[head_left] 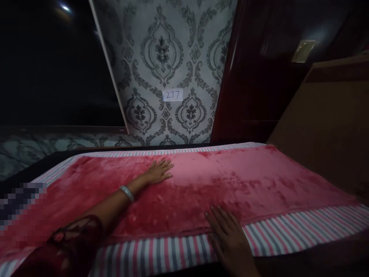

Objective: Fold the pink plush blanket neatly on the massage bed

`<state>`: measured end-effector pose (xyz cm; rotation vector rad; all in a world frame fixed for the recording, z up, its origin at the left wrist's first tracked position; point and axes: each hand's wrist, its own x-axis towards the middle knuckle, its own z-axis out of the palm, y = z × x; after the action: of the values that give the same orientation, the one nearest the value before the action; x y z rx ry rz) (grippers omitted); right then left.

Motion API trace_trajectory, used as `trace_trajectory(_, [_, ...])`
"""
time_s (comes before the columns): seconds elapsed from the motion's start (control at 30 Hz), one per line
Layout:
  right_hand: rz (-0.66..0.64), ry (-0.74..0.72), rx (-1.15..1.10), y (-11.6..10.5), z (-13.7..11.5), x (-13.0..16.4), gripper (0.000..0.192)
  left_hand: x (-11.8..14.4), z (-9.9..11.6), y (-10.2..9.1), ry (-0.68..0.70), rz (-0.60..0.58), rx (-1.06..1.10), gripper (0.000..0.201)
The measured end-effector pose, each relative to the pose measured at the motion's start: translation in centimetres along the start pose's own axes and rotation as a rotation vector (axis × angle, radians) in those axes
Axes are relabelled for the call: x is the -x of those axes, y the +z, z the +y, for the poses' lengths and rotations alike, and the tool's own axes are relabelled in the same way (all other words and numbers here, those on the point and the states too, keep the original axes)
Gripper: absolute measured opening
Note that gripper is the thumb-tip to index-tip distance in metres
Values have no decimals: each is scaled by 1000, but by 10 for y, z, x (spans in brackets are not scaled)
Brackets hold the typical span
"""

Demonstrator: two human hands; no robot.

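A plush red-pink blanket (178, 200) lies spread over a striped cloth (161, 252) in pink, grey and white, which shows along its near and far edges. My left hand (158, 172) rests flat on the blanket near its far middle, fingers spread, with a silvery bangle (127, 193) on the wrist. Close to the near edge, my right hand (227, 236) lies palm down across the blanket's border and the striped cloth, fingers stretched out. Neither hand grips anything. The pile looks lighter to the right of my left hand and darker around it.
Behind the surface stands a patterned wall (161, 73) bearing a paper label (172, 95) marked 277. A large dark screen (52, 69) is at the left. On the right are a dark red glossy panel (253, 77) and a brown board or box (331, 123).
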<state>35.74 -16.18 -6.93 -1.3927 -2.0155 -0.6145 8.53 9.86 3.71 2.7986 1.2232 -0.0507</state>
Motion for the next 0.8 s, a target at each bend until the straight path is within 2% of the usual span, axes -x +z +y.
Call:
trace_trajectory(0.07, [4,-8,7,0,1,0,52,4,-24,-1,-160,18,-24,65])
trace_trajectory(0.17, [7,-20,18,0,2,0,52,13,-55,-9,-325,57,-45,63])
trace_trajectory(0.23, [9,-27,28,0,2,0,52,23,-68,-16,-398,68,-45,65])
trace_trajectory(0.33, [1,-28,26,-1,2,0,52,49,-75,-25,-444,57,-40,70])
trace_trajectory(0.4, [-19,-12,9,-4,1,0,52,71,-73,-26,-436,25,-28,68])
trace_trajectory(0.5, [-62,6,-22,-9,0,-1,52,107,-60,-23,-346,1,-11,65])
trace_trajectory(0.57, [-86,14,-40,-12,0,-1,52,134,-46,-19,-251,57,0,64])
trace_trajectory(0.67, [-121,30,-59,-15,2,-2,53,178,-19,-11,-101,201,33,57])
trace_trajectory(0.8, [-95,20,-102,-22,2,-8,55,233,7,11,11,289,18,46])
